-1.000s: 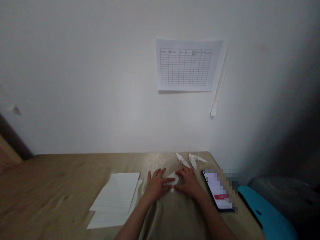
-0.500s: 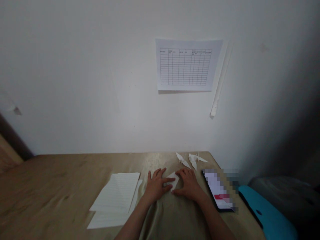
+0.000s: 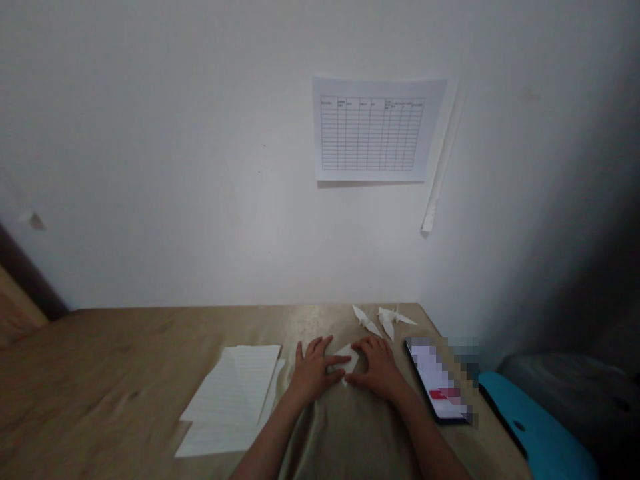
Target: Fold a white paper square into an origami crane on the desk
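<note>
A small piece of folded white paper (image 3: 353, 361) lies flat on the cloth-covered table between my two hands. My left hand (image 3: 316, 369) rests at its left side, fingers spread, with the index finger and thumb stretched onto the paper. From the right, my right hand (image 3: 379, 365) curls round the paper, its index finger at the top corner and its thumb at the lower edge. The fingers of the right hand partly cover the paper. Just beyond that hand lie several small folded paper birds (image 3: 385, 323).
Loose lined sheets (image 3: 240, 387) lie to the left. A phone (image 3: 434, 383) with a lit, partly pixelated screen lies to the right. Past the table's right edge is a turquoise object (image 3: 537, 427). On the wall (image 3: 175, 167) behind hangs a printed table sheet (image 3: 370, 133).
My right thumb has shifted up slightly along the paper's lower edge. My left hand stays almost where it was, and the paper keeps its place.
</note>
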Tool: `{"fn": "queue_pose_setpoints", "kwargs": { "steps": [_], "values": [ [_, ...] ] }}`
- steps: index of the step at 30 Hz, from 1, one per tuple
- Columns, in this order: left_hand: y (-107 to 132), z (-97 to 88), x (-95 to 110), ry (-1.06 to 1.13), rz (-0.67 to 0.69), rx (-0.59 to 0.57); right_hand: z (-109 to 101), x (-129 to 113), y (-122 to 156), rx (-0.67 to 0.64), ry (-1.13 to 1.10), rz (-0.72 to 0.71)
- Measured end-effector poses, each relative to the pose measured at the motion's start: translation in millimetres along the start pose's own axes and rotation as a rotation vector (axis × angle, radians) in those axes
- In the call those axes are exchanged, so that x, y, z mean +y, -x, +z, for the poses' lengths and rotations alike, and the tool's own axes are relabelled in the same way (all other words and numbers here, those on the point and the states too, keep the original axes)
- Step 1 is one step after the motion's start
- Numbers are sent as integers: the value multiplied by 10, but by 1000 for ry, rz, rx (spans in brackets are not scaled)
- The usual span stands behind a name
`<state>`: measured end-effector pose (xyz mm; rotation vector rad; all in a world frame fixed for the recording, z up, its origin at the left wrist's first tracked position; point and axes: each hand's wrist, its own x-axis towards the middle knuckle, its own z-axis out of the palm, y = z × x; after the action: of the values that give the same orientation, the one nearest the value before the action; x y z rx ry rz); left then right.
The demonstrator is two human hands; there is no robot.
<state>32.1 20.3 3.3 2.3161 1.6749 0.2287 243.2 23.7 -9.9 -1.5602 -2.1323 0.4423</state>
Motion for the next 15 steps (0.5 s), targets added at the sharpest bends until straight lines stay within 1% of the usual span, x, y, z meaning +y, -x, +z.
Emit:
{"fn": "queue_pose_setpoints", "kwargs": {
  "steps": [8, 15],
  "values": [
    [-4, 8, -3, 12, 4, 11, 17, 76, -55, 30, -55, 21],
    [-13, 9, -3, 25, -4, 4, 5, 50, -108, 76, 0, 49]
  ]
}}
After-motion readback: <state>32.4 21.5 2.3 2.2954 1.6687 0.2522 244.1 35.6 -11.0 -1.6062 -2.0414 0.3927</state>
